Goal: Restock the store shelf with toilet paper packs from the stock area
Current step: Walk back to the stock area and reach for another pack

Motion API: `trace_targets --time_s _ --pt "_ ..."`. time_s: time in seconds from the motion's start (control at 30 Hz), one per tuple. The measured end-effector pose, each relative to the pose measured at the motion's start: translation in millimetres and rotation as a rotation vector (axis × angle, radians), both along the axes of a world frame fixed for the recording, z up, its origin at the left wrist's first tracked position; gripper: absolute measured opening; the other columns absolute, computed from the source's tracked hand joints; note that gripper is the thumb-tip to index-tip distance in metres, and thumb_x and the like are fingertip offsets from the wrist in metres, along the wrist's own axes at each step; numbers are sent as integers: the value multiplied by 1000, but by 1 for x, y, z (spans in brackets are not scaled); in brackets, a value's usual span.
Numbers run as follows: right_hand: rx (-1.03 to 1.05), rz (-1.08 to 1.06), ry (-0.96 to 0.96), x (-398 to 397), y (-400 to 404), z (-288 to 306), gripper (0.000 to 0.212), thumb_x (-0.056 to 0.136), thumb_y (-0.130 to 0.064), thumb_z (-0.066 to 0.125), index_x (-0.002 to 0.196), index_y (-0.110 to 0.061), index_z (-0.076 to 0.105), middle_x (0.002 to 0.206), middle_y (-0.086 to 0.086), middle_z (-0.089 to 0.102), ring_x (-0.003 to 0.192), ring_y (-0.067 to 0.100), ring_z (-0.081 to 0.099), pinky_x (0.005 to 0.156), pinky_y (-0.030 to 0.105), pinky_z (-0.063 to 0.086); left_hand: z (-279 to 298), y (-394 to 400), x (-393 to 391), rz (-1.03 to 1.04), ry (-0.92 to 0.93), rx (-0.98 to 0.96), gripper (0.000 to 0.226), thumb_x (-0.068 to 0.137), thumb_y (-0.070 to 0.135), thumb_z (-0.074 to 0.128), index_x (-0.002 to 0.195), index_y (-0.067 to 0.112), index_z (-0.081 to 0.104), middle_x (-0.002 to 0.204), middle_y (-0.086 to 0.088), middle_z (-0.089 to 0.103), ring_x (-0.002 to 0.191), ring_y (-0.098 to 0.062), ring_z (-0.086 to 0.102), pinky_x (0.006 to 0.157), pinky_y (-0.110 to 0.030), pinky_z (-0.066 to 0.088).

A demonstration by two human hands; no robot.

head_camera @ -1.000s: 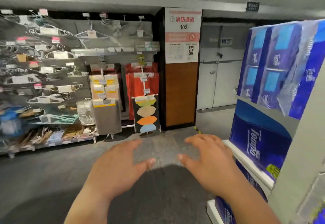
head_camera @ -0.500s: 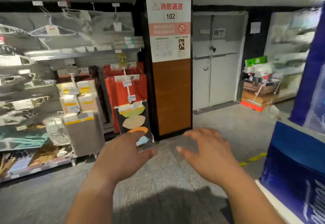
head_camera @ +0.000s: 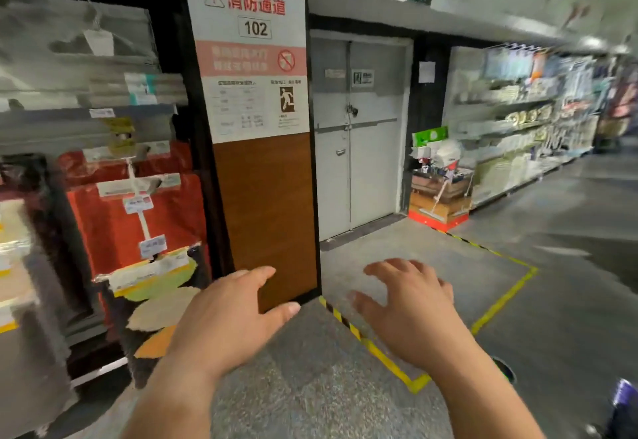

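Note:
My left hand point(head_camera: 228, 318) and my right hand point(head_camera: 411, 314) are held out in front of me at waist height, palms down, fingers spread, holding nothing. No toilet paper pack shows in the head view. Only a small blurred blue-purple object point(head_camera: 625, 404) sits at the bottom right edge, too blurred to name.
A pillar with a fire-exit sign numbered 102 point(head_camera: 255, 59) stands ahead. A grey double door point(head_camera: 359, 135) is right of it, behind yellow floor tape point(head_camera: 500, 300). Red goods point(head_camera: 114, 224) fill shelves on the left. A stocked shelf aisle point(head_camera: 518, 121) runs along the right, boxes point(head_camera: 438, 204) at its end.
The view has swung to the right: the blue toilet paper packs on the right-hand shelf have left the frame and the aisle has come into view. Both hands stay open in front.

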State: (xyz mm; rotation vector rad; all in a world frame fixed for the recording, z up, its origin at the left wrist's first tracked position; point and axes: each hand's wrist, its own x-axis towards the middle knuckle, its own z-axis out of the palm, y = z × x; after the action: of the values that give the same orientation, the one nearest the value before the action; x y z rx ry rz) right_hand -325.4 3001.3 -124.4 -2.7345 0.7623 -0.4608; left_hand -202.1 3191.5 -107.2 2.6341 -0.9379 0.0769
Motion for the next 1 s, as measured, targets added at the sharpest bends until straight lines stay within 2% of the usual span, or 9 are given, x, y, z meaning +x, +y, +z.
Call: trace_targets --time_s 0.1,0.2,0.33,0.4,0.47,0.53,0.6,0.87,1.0 --pt "-18 -99 23 49 -51 0 68 85 -78 32 139 -41 46 147 -14 44 140 20 31 111 50 28 6 -76 65 -139 13 24 78 88 74 52 155 40 31 155 16 42 139 -11 44 109 -33 42" --pt "-27 -218 33 91 -100 7 65 88 -78 34 139 -40 46 145 -15 44 140 20 30 112 52 26 16 -146 123 -273 -21 70 77 88 75 50 154 40 32 156 15 40 141 -12 41 111 -33 39" --pt "-70 -364 73 132 -173 2 92 67 -81 5 139 -40 44 144 -15 44 142 21 28 112 53 24 18 -245 184 -405 -43 96 78 89 75 48 156 39 29 159 15 36 144 -11 36 114 -33 35" --pt "-45 -440 105 146 -216 -5 97 63 -81 0 141 -40 40 147 -15 41 144 22 26 114 54 22 15 -298 205 -471 -41 124 79 89 75 47 157 39 26 161 15 31 146 -11 32 119 -35 30" --pt "-33 -508 121 158 -263 -10 87 73 -84 10 144 -40 37 148 -15 40 143 22 26 114 54 21 10 -355 229 -509 -76 125 81 88 77 46 157 40 26 162 14 28 148 -13 28 121 -39 27" --pt "-26 -559 132 172 -312 -14 72 86 -80 28 145 -39 35 147 -14 42 141 22 29 113 53 23 5 -413 252 -524 -110 118 81 88 77 46 157 39 26 163 11 26 148 -16 26 121 -39 27" --pt "-38 -577 115 186 -365 -16 67 90 -76 36 144 -39 35 145 -12 44 139 23 32 113 54 24 1 -470 269 -524 -118 107 80 89 76 46 157 38 27 163 10 25 148 -17 26 120 -38 27" --pt "-109 -568 111 240 -591 27 68 91 -74 39 149 -39 30 149 -8 40 144 27 27 116 60 18 28 -693 326 -538 -214 110 81 84 81 43 154 43 28 158 13 33 144 -17 30 115 -41 30" --pt "-122 -582 135 259 -698 33 71 89 -75 37 148 -37 32 150 -7 38 145 27 23 116 60 16 37 -800 346 -537 -234 111 84 84 84 37 156 43 21 164 13 21 150 -17 22 119 -39 25"
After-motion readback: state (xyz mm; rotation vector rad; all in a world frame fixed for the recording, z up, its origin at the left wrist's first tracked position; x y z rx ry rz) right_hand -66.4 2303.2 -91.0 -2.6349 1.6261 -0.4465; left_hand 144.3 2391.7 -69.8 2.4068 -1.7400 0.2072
